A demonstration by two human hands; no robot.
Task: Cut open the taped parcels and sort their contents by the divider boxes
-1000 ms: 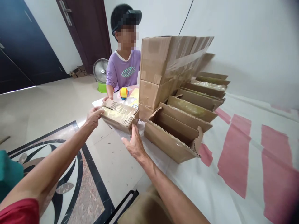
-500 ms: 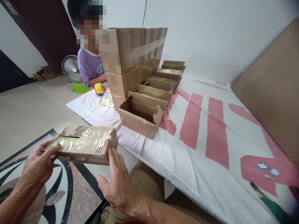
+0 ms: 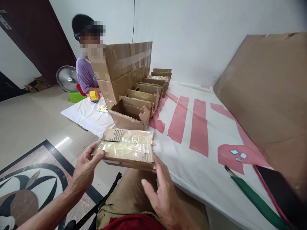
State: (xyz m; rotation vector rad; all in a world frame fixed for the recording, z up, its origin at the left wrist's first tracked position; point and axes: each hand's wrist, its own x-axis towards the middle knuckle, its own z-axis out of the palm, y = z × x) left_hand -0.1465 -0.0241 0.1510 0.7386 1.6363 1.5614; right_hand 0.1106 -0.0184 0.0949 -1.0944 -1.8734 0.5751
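A flat cardboard box [image 3: 129,148] with shiny clear tape over its top is held above my lap, in front of the table edge. My left hand [image 3: 83,169] grips its left end, thumb on top and fingers underneath. At the right end, my right hand [image 3: 164,188] rests its outstretched fingers against the side, thumb spread away from the box. Just beyond stands an open-topped cardboard bin [image 3: 128,116] with a torn notch in its right wall, the nearest of a row of such bins.
Stacked taped boxes [image 3: 120,64] rise behind the bins. A person in a purple shirt [image 3: 83,73] is at the far left, near a fan [image 3: 68,79] and a tape roll [image 3: 94,96]. On the right lie a green-handled tool [image 3: 256,198], a phone [image 3: 280,188] and a large cardboard sheet [image 3: 266,95].
The view has turned, so the box and both hands appear farther right. The phone has come fully into view. My hands keep about the same hold on the box.
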